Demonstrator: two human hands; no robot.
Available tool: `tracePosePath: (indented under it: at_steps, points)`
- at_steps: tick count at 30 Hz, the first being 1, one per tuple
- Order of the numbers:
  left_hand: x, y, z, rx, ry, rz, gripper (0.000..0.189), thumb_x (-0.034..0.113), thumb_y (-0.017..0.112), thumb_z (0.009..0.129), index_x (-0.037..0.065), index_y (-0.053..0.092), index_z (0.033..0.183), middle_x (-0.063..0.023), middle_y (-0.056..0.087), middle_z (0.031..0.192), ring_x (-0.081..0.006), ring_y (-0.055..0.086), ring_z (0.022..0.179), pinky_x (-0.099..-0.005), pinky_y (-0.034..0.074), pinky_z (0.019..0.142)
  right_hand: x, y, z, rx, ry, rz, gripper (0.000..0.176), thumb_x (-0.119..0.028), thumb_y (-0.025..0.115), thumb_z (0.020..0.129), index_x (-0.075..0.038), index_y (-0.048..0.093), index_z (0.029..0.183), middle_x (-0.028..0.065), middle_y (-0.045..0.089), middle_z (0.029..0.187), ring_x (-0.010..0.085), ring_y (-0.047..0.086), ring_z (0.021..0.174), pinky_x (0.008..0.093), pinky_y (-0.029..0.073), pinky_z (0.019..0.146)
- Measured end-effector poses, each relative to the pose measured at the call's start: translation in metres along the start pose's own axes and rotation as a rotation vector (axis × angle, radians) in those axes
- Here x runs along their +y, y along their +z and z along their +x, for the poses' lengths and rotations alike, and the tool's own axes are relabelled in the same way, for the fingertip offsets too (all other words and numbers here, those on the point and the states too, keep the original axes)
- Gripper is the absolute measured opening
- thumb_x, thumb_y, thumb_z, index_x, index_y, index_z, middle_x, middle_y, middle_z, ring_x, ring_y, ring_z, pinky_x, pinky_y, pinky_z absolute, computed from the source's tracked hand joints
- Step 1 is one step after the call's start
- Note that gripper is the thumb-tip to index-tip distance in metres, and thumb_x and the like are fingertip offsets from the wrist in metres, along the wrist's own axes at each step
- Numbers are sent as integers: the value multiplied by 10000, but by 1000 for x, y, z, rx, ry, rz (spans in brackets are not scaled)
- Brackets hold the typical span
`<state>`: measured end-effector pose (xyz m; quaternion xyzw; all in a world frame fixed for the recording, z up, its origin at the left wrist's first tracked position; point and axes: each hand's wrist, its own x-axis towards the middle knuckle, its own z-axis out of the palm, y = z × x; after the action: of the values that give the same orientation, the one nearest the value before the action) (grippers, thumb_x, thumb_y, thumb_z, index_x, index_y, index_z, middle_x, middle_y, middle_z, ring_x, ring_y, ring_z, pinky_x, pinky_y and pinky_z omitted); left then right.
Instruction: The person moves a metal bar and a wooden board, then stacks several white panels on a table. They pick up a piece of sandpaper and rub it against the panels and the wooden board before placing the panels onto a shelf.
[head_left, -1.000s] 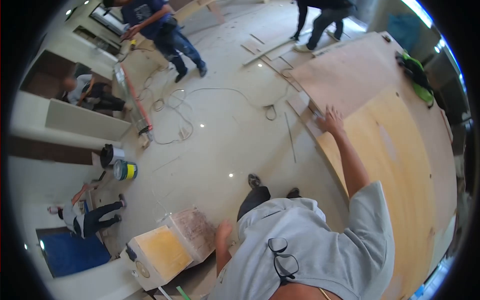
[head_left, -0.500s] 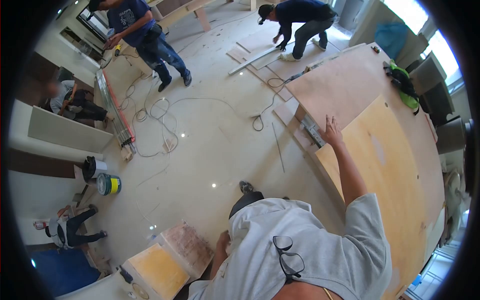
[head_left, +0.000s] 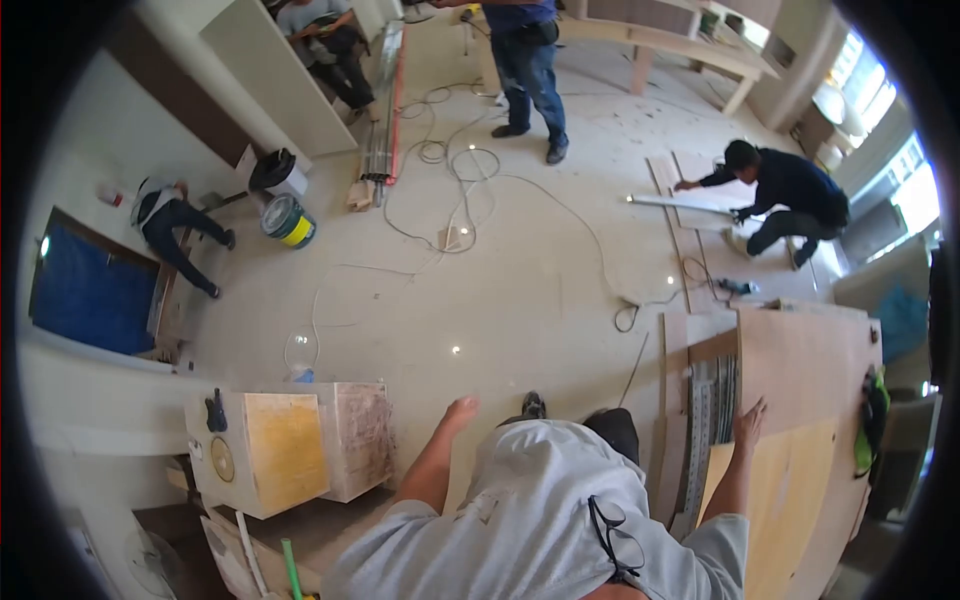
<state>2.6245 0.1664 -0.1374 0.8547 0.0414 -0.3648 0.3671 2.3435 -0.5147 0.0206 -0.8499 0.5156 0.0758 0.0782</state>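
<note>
My right hand (head_left: 748, 424) lies flat with fingers spread on the far corner of a light yellow plywood sheet (head_left: 775, 500), which rests on larger brownish plywood boards (head_left: 805, 365). Metal perforated strips (head_left: 705, 410) lie just left of that hand. My left hand (head_left: 461, 409) hangs free at my side with fingers loosely together, holding nothing, next to a wooden box (head_left: 290, 445). Glasses (head_left: 617, 540) hang from my grey shirt collar.
Cables (head_left: 440, 190) trail across the pale floor. A paint bucket (head_left: 285, 220) stands at the left. One person (head_left: 785, 195) crouches over boards at the right, another stands at the top (head_left: 525, 60), others sit or kneel at the left (head_left: 170, 220).
The view has swung round to the left. My right hand stays on the yellow sheet's corner. My left hand has lifted off the wooden box and now hangs free.
</note>
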Motion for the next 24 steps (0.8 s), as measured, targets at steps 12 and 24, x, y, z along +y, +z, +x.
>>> tracePosePath:
  at_steps: [12,24]
  points:
    - [-60,26,-83,-210,-395,-215,371,308,582,906,152,657,1234,-94,666,1079,-255,655,881,-462,550,758,20,19,56,-7,92,-124,973,-579,679,842,53,330,1495,309,381,1503,414,349,1424,495,308,1161]
    - [207,-50,-9,-52,497,208,261,81,556,915,80,706,1128,-198,690,1045,-344,671,952,-397,536,851,20,18,97,-372,45,-117,1021,-621,619,846,5,224,1549,294,383,1513,384,354,1434,471,301,1173]
